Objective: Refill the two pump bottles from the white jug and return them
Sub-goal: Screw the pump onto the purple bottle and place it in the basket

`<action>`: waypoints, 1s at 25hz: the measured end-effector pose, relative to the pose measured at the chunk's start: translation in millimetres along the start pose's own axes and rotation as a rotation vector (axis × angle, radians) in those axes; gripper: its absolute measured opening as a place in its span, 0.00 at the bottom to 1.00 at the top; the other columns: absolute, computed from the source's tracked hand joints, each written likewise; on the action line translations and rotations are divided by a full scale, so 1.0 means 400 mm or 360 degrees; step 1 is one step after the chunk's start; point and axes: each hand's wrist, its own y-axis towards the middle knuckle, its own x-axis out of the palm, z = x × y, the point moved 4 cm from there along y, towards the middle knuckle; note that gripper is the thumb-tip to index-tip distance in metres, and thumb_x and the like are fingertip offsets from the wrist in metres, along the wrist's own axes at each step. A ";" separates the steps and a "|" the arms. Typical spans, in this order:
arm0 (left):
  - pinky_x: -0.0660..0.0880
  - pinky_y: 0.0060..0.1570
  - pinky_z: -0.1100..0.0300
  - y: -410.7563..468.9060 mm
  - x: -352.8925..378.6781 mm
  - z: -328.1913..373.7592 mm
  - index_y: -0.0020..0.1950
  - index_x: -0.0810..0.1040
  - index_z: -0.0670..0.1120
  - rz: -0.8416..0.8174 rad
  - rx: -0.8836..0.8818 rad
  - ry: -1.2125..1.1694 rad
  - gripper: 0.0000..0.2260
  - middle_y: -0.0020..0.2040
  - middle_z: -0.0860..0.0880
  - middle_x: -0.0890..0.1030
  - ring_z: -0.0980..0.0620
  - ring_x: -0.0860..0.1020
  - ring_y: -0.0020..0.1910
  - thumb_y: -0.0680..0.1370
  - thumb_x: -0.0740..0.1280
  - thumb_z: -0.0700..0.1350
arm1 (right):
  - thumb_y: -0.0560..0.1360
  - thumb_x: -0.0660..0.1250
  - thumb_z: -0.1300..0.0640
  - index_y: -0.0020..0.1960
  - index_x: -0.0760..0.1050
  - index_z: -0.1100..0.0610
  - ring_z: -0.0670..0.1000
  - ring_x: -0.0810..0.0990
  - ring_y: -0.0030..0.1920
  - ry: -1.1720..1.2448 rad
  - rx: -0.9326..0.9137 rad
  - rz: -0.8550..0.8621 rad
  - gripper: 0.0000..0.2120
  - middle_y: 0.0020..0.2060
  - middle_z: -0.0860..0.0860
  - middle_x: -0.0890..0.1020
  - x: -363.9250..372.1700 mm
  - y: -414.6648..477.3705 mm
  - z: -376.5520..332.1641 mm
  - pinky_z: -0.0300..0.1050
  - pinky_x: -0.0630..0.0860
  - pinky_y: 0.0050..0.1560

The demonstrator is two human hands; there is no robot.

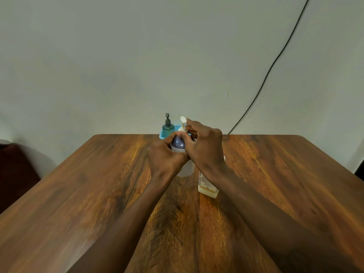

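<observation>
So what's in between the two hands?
The head view shows an upright pump bottle with a purple shoulder between them. The left hand grips its body, and the right hand holds it around the white pump on top.

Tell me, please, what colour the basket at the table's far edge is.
The basket is light blue; the head view shows it.

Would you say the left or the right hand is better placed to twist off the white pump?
Right: the right hand pinches the white pump, while the left hand grips the bottle.
</observation>
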 end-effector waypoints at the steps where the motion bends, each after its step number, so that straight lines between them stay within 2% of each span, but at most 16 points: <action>1: 0.75 0.39 0.73 0.008 0.006 -0.002 0.58 0.85 0.48 0.0007 -0.0006 -0.0021 0.25 0.47 0.54 0.86 0.61 0.82 0.41 0.66 0.73 0.60 | 0.73 0.79 0.59 0.57 0.84 0.62 0.52 0.88 0.43 0.0004 -0.0006 0.0003 0.14 0.45 0.55 0.88 0.003 0.008 0.003 0.47 0.85 0.46; 5: 0.81 0.42 0.65 0.077 0.033 -0.014 0.58 0.84 0.52 -0.0028 -0.0009 -0.0079 0.24 0.48 0.56 0.85 0.61 0.83 0.44 0.64 0.79 0.59 | 0.70 0.81 0.53 0.56 0.84 0.58 0.45 0.86 0.44 0.0176 0.0200 -0.0086 0.18 0.46 0.50 0.88 0.019 0.084 0.065 0.40 0.84 0.48; 8: 0.83 0.45 0.58 0.150 0.073 -0.043 0.58 0.83 0.52 -0.0023 -0.0027 0.0012 0.25 0.50 0.53 0.86 0.56 0.83 0.43 0.65 0.79 0.61 | 0.69 0.80 0.48 0.54 0.86 0.56 0.44 0.85 0.42 0.0095 0.0204 -0.0240 0.17 0.45 0.49 0.88 0.051 0.145 0.115 0.42 0.84 0.48; 11: 0.80 0.45 0.63 0.210 0.134 -0.073 0.58 0.83 0.52 0.0004 -0.0074 0.0037 0.25 0.51 0.52 0.86 0.56 0.81 0.41 0.65 0.79 0.62 | 0.70 0.79 0.49 0.50 0.87 0.55 0.46 0.86 0.41 0.0064 0.0232 -0.0264 0.12 0.42 0.49 0.88 0.091 0.198 0.176 0.48 0.84 0.48; 14: 0.79 0.46 0.64 0.287 0.192 -0.104 0.54 0.82 0.55 -0.0103 -0.0124 0.0041 0.22 0.51 0.52 0.86 0.57 0.80 0.40 0.65 0.80 0.61 | 0.70 0.78 0.48 0.47 0.87 0.54 0.49 0.85 0.40 -0.0038 0.0277 -0.0270 0.11 0.40 0.50 0.88 0.142 0.256 0.245 0.52 0.84 0.45; 17: 0.80 0.53 0.60 0.379 0.232 -0.144 0.61 0.82 0.50 -0.0325 -0.0111 0.0028 0.27 0.56 0.50 0.85 0.52 0.83 0.49 0.66 0.81 0.58 | 0.69 0.78 0.48 0.44 0.87 0.54 0.50 0.85 0.38 -0.0088 0.0322 -0.0237 0.10 0.37 0.50 0.87 0.197 0.303 0.314 0.54 0.84 0.42; 20: 0.79 0.59 0.56 0.459 0.264 -0.195 0.68 0.79 0.47 -0.0399 -0.0213 0.0062 0.34 0.61 0.47 0.84 0.50 0.83 0.57 0.66 0.81 0.58 | 0.67 0.79 0.48 0.44 0.87 0.54 0.49 0.85 0.37 -0.0103 0.0346 -0.0186 0.11 0.37 0.50 0.87 0.246 0.330 0.382 0.52 0.84 0.41; 22: 0.79 0.58 0.56 0.489 0.290 -0.228 0.68 0.79 0.46 -0.0387 -0.0254 0.0093 0.34 0.61 0.46 0.83 0.49 0.83 0.57 0.66 0.81 0.58 | 0.68 0.79 0.48 0.45 0.87 0.54 0.48 0.85 0.38 -0.0109 0.0349 -0.0178 0.12 0.39 0.50 0.88 0.278 0.337 0.422 0.51 0.84 0.42; 25: 0.78 0.47 0.67 0.501 0.332 -0.273 0.60 0.84 0.47 -0.0349 -0.0219 0.0061 0.24 0.56 0.47 0.86 0.51 0.84 0.51 0.67 0.81 0.54 | 0.69 0.79 0.48 0.47 0.87 0.54 0.48 0.85 0.39 -0.0134 0.0350 -0.0208 0.11 0.41 0.50 0.88 0.326 0.338 0.471 0.49 0.84 0.44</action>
